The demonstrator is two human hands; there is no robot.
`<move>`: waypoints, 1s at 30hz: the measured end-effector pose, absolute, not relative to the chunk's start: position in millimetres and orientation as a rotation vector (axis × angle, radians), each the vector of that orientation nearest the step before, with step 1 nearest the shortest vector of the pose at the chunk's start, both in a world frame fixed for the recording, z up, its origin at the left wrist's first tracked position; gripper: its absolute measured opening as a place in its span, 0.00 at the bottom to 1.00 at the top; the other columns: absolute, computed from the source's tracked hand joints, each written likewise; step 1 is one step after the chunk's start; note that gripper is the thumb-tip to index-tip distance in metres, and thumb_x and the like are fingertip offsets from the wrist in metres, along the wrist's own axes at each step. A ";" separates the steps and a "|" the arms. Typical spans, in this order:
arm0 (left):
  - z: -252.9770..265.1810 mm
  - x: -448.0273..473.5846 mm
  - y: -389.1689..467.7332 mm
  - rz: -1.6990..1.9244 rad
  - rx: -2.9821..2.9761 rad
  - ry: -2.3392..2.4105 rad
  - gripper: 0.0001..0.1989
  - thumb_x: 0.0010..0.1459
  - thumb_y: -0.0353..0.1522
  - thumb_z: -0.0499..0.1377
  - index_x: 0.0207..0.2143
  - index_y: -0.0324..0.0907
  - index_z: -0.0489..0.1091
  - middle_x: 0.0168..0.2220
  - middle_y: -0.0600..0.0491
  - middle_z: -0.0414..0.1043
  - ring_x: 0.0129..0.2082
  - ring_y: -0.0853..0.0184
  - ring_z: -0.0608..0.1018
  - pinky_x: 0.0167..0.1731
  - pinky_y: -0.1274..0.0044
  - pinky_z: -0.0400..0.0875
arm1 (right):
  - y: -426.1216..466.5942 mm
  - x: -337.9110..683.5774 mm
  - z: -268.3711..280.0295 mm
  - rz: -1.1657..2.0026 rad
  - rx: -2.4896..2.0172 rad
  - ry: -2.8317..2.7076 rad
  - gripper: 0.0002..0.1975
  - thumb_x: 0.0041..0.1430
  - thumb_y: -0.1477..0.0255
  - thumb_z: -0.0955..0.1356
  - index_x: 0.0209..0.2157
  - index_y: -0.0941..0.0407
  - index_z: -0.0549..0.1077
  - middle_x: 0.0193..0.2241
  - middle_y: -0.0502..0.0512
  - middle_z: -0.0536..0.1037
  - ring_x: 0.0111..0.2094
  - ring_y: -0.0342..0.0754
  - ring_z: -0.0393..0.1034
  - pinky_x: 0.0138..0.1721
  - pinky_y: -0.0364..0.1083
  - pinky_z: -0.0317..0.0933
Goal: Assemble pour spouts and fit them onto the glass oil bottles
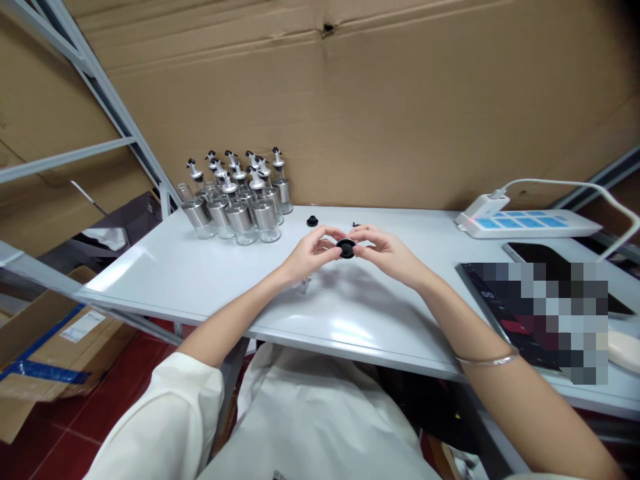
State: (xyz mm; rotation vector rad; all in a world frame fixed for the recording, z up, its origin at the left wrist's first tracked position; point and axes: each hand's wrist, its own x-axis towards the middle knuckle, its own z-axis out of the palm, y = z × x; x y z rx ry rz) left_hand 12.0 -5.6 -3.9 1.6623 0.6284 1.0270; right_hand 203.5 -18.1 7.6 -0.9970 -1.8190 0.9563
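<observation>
Between the fingertips of both hands is a round black rubber stopper (346,249), held above the white table (320,327). My left hand (316,252) pinches its left edge, and my right hand (389,253) grips the right edge. Behind the left hand, a second black stopper (312,221) lies on the table. A small black piece (356,225) shows just past the right hand, mostly hidden. Near my left wrist sits a small silvery part (303,285), partly covered by the wrist.
Several glass oil bottles (243,223) with steel bands stand at the back left, most topped by pour spouts. A power strip (535,225) with a white charger (487,207), a phone (535,253) and a partly blurred tablet (500,300) lie right. Cardboard (375,120) walls the back.
</observation>
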 end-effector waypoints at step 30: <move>-7.8 12.1 -9.1 0.899 1.690 0.698 0.17 0.54 0.34 0.59 0.43 0.41 0.57 0.27 0.57 0.70 0.29 0.71 0.77 0.36 0.76 0.69 | -21.6 202.2 5.1 1.148 -0.938 -1.916 0.18 0.56 0.67 0.66 0.48 0.56 0.70 0.32 0.55 0.78 0.34 0.49 0.73 0.41 0.52 0.66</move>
